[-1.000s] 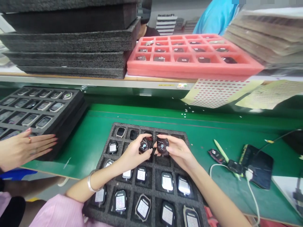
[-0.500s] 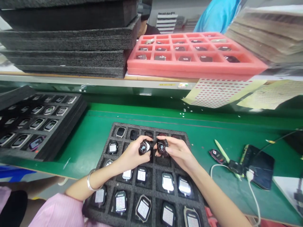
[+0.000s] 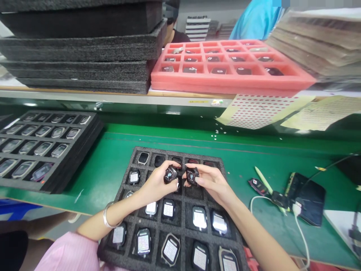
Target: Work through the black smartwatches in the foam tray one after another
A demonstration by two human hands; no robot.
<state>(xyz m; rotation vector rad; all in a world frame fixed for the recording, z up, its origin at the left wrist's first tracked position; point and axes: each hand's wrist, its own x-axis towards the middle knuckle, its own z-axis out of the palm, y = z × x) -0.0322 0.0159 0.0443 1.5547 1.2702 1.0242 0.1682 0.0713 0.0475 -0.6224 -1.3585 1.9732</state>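
Over the upper middle of a black foam tray point(image 3: 180, 235), both my hands hold dark watch bodies with lit displays. My left hand point(image 3: 159, 177) pinches one smartwatch point(image 3: 170, 174) between thumb and fingers. Close beside it, a second smartwatch point(image 3: 192, 175) is gripped in my right hand point(image 3: 211, 178). The two watches are tilted towards me and apart from each other. Below them, watch cases such as a black one point(image 3: 168, 209) and a silver-edged one point(image 3: 170, 249) lie face up in the tray's compartments, several showing white screens. My fingers hide some compartments.
Another foam tray of watches point(image 3: 97, 131) sits at the left. On the shelf stand black foam sheets point(image 3: 84, 67) and a pink foam tray point(image 3: 225, 81). At right lie a green pen point(image 3: 263, 178), a black device point(image 3: 308, 199) and a white cable point(image 3: 303, 233). A person in blue point(image 3: 254, 20) is behind.
The watch in my left hand has turned, so its lit display now faces me more. My right hand has barely moved. At far left, the foam piece over the other tray has shifted away, uncovering more watches.
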